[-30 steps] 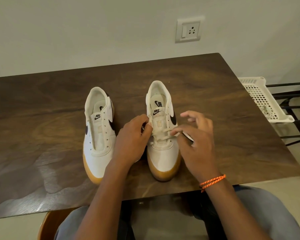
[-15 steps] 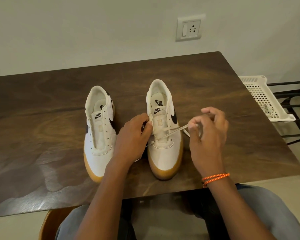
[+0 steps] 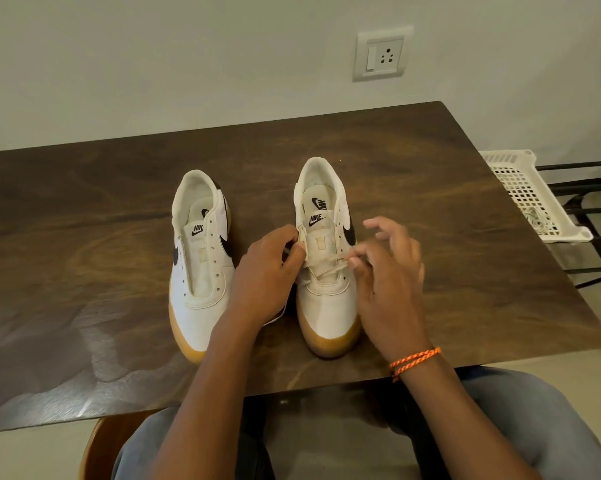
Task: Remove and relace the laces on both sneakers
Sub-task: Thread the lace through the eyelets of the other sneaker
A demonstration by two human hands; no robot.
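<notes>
While the left hand (image 3: 264, 271) gripped the right sneaker's (image 3: 327, 265) side on the desk (image 3: 84, 271), its fingertips hid the eyelets there. The right hand (image 3: 389, 282) pinched the lace (image 3: 330, 263) beside the shoe; the lace's far end was hidden.

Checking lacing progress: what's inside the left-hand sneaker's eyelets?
Nothing: the left sneaker shows bare eyelets and an exposed tongue. Its inner side near the left hand is partly covered.

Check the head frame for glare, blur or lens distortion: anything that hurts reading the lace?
Head view: soft glare patches on the dark wooden table near its front edge; wide-angle bowing of the table's edges; slight motion blur on the right hand at the cream lace; the left hand and both white gum-soled sneakers read sharp; the lighting is even, shadows faint.
</notes>
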